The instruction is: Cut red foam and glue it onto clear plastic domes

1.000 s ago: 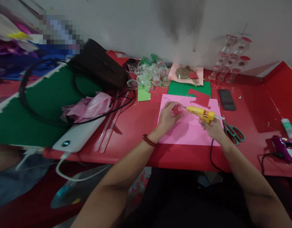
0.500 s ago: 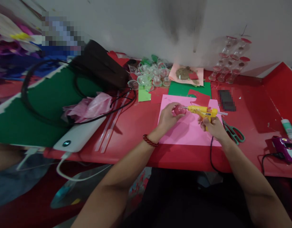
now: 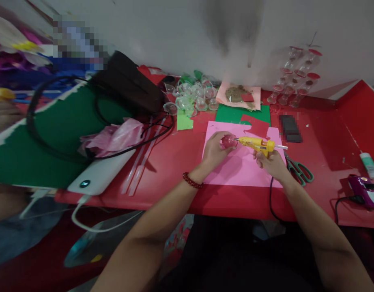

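My left hand (image 3: 216,150) is closed round a small clear plastic cup (image 3: 229,141) that looks reddish-pink, held above a pink sheet (image 3: 235,170). In my right hand (image 3: 270,163) is a yellow glue gun (image 3: 255,142), its fingers wrapped about the handle. The gun's metal nozzle points left and is at the cup's rim; whether it touches cannot be told. A clear glue stick (image 3: 281,147) juts from the back of the gun. Scissors (image 3: 300,170) with grey-green handles lie right beside my right wrist.
Behind the sheet are several clear plastic cups (image 3: 193,95), red paper scraps (image 3: 256,125) and a peach sheet bearing brown grains (image 3: 235,95). Joined cups (image 3: 296,77) stand by the wall. Left are glue sticks (image 3: 141,170), a power bank (image 3: 100,174) and a black cable. Another person's hand (image 3: 4,115) shows far left.
My right hand has shifted the glue gun slightly left. The cup in my left hand has turned or moved a little left. Another person's hand with something yellow has appeared at far left.
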A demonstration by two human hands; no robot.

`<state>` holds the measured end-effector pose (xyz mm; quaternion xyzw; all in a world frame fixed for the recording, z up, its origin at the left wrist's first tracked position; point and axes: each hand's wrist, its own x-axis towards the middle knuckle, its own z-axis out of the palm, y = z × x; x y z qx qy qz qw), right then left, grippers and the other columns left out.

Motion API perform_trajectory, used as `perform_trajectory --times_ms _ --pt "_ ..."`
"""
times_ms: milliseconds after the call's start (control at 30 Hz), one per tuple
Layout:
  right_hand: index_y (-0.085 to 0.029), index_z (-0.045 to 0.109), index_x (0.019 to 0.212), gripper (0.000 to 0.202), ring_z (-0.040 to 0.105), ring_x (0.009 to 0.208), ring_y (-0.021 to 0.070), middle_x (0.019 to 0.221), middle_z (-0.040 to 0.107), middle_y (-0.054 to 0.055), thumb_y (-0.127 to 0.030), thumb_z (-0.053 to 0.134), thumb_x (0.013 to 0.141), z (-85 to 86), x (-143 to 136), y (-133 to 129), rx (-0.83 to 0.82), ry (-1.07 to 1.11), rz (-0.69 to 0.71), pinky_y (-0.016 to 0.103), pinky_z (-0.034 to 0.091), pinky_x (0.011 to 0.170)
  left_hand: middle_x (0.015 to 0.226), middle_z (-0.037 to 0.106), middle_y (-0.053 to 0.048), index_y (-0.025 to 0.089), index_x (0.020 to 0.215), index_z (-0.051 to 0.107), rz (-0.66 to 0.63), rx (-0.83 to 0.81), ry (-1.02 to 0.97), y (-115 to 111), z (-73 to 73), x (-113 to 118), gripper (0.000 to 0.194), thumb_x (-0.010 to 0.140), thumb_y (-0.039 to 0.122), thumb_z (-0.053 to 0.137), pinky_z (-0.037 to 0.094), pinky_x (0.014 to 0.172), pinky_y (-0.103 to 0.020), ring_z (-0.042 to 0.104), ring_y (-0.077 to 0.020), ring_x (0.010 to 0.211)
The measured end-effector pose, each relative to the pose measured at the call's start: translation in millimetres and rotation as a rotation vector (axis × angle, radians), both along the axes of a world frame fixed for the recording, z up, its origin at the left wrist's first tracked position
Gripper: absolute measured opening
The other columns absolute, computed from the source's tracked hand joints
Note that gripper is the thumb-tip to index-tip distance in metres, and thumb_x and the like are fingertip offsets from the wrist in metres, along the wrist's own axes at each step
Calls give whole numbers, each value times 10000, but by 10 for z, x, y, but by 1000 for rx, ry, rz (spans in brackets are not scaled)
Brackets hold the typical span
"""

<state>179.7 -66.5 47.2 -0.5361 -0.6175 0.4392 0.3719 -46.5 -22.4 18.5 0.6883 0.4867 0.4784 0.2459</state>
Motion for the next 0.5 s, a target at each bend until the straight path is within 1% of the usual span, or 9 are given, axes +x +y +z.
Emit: perform_trajectory --times_ms 167,333,500 --pt "-179 606 741 673 483 462 118 530 546 -6 -850 554 733 -30 13 11 7 -19 -17 264 406 474 1092 728 -58 225 1032 667 27 13 13 9 19 1 374 700 175 832 549 906 -376 664 -207 1009" --pt "-185 608 750 630 499 473 130 531 551 -7 -815 587 740 -51 19 12 -1 -25 -31 271 405 482 1080 729 -56 226 1030 656 49 28 23 32 -2 -12 366 710 201 830 545 901 -381 664 -208 1004" --pt "-190 597 740 605 479 469 115 555 548 -14 -795 635 735 -33 3 -2 -29 39 -5 270 403 490 1091 725 -69 223 1040 654 65 14 22 42 -26 -26 387 700 218 838 544 902 -392 666 -216 1006"
